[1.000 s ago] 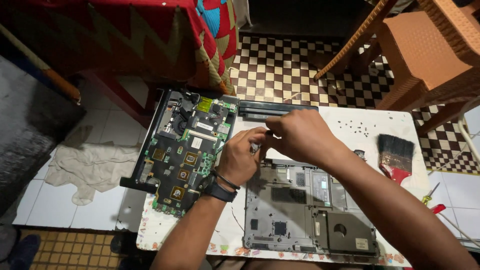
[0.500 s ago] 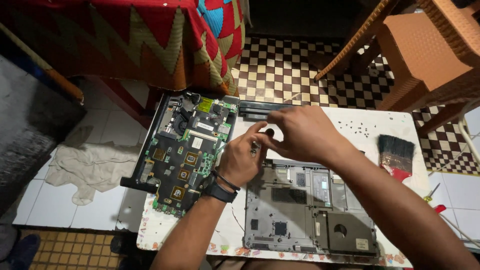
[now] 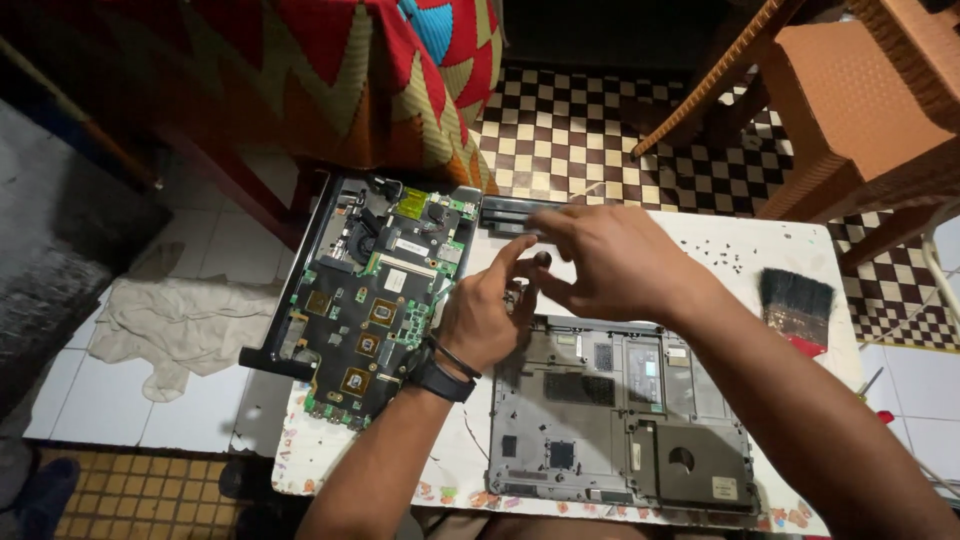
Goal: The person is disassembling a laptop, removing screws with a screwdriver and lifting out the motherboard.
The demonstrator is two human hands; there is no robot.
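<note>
My left hand (image 3: 478, 318), with a black watch on its wrist, hovers over the top left corner of a grey laptop base (image 3: 620, 420) with its fingers curled and the index finger raised. My right hand (image 3: 612, 265) reaches in from the right and meets it. A small dark round part (image 3: 542, 258) is pinched at the right hand's fingertips, touching the left index finger. A green and black circuit board (image 3: 375, 310) in a black shell lies just left of my hands. What the left fingers grip is hidden.
A black bar (image 3: 505, 212) lies behind the hands. Small dark screws (image 3: 722, 255) are scattered on the white patterned table cover (image 3: 460, 450). A black-bristled brush (image 3: 795, 305) lies at the right. A brown wicker chair (image 3: 850, 110), a zigzag cloth (image 3: 330, 70) and a floor rag (image 3: 180, 325) surround the table.
Both hands have lifted slightly off the base's corner, and the small dark round part now shows between the fingertips. The view has shifted a little.
</note>
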